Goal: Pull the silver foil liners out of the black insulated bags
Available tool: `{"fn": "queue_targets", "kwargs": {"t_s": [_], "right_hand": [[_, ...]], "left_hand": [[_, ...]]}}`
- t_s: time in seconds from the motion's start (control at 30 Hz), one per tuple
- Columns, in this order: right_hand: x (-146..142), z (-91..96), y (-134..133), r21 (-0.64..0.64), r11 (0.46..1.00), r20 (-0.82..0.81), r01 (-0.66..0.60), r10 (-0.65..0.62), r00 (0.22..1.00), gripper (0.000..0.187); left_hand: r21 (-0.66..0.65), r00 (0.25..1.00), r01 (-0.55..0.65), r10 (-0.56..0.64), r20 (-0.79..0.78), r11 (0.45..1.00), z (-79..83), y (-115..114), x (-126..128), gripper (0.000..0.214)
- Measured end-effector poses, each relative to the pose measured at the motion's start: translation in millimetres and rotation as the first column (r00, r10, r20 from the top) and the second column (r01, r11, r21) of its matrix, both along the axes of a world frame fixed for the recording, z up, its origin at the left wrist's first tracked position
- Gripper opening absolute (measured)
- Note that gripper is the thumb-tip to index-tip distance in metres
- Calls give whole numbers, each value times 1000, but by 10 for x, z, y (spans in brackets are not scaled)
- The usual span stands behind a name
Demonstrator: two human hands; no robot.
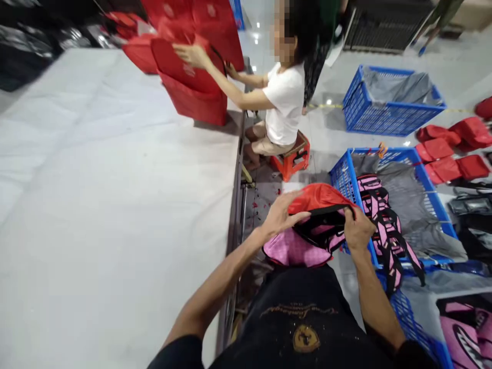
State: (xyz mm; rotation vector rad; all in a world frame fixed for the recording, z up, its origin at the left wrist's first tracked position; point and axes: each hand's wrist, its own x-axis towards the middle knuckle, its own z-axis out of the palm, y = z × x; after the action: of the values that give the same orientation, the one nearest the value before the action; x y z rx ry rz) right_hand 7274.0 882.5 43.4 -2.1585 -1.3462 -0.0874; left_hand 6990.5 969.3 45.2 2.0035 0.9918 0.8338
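A pink-and-red bag (298, 248) with black trim hangs in front of my body beside the table edge. Its black-edged mouth gapes, showing a dark inside. My left hand (281, 214) lies against the bag's left side, thumb and fingers stretched apart along the red fabric. On the other side, my right hand (358, 229) pinches the black edge of the opening, fingers curled round it. Part of the bag's far side is hidden behind the red panel.
A broad white table (126, 205) runs along my left. Across from me, a seated person (286, 102) handles a red bag (192, 87) at its edge. Blue crates (392, 110) stand to the right; pink-and-black straps (384, 225) drape over one. Red pouches (442, 154) lie beyond.
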Motion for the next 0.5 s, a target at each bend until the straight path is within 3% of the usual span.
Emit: {"fn": "queue_targets", "kwargs": {"t_s": [0.07,0.1,0.2,0.3,0.4,0.5], "right_hand": [[25,19,138,-48,999,36,-18,19,999,60],[37,27,193,-72,997,55,-17,21,998,59],[102,73,347,-151,988,91,-34,48,995,61],[228,163,599,-214,969,62,-119,135,989,69],[396,208,1016,-241,939,-114,-246,224,968,75],[546,69,1508,-269,892,-403,-364,239,883,76]], "left_hand": [[33,997,64,-62,-54,997,-100,238,210,107],[27,994,82,-80,-68,996,-167,318,312,108],[-42,998,45,-47,-48,998,-324,483,517,76],[-230,1000,-20,15,-22,973,-346,690,560,53],[-449,997,-44,65,31,893,-319,977,575,50],[-619,982,-52,152,111,784,-344,1232,647,49]]}}
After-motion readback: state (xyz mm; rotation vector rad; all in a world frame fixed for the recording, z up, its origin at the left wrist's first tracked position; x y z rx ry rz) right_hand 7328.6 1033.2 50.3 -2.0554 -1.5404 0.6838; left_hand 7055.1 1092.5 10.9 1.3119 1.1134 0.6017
